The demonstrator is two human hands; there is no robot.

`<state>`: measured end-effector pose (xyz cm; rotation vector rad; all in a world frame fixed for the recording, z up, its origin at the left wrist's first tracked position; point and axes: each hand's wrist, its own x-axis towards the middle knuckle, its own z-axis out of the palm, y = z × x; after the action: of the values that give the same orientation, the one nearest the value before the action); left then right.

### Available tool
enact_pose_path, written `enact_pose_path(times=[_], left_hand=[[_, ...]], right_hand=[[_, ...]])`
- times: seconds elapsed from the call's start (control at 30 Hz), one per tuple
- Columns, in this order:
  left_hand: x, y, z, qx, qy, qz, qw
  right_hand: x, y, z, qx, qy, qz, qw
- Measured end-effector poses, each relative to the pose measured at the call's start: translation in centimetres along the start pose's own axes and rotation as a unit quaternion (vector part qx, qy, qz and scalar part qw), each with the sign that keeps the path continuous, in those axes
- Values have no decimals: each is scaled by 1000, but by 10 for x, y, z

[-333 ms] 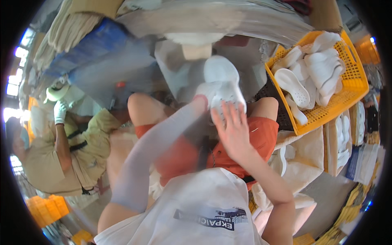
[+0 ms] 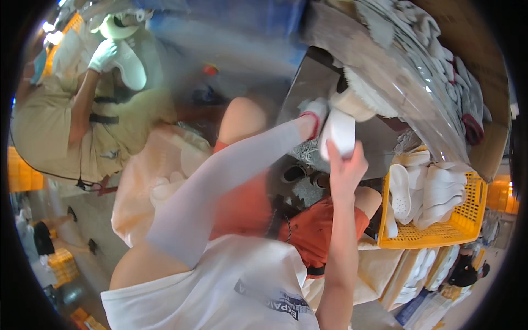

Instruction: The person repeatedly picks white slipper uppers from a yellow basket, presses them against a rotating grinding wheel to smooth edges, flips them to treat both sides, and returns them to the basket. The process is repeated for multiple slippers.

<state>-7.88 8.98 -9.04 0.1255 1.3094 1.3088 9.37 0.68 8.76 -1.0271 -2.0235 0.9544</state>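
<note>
A white clog [image 2: 339, 132] is held out in front of me, side-on, at a cream wheel [image 2: 352, 104] with a fluffy white rim. My right hand [image 2: 347, 165], bare, grips its near end with thumb and fingers closed. At its far left side is my left hand [image 2: 314, 114], in a pale glove with a reddish cuff, closed against the clog; its fingers are partly blurred. The far end of the clog meets or overlaps the wheel; whether they touch I cannot tell.
A yellow basket [image 2: 429, 239] of white clogs stands at my right. Gloves and cloths [image 2: 407, 33] are heaped on plastic sheeting beyond the wheel. To my left a co-worker's gloved hand [image 2: 104, 56] holds another white clog [image 2: 131, 66]. A pale sack [image 2: 137, 187] stands near my left leg.
My view has swung to the left. The clog, earlier flat above my lap with my right palm spread on it, is now turned side-on at the wheel, with my right fingers closed on it.
</note>
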Motion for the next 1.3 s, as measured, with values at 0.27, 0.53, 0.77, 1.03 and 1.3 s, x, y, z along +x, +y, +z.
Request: enact_pose_path(times=[0.27,0.53,0.77,1.03,1.3], left_hand=[[-82,-13,49,-67,58,-17,996],[-33,-9,34,-51,79,145,985],[31,-51,57,-292,70,-112,947],[-19,-16,47,-62,118,28,991],[0,-39,40,-108,79,47,990]], right_hand=[[-47,1,-17,-175,-3,-102,979],[48,75,30,-177,12,2,984],[16,5,6,1,-146,204,968],[19,-25,-16,-231,-170,67,956],[-25,27,-16,-176,-29,-33,983]])
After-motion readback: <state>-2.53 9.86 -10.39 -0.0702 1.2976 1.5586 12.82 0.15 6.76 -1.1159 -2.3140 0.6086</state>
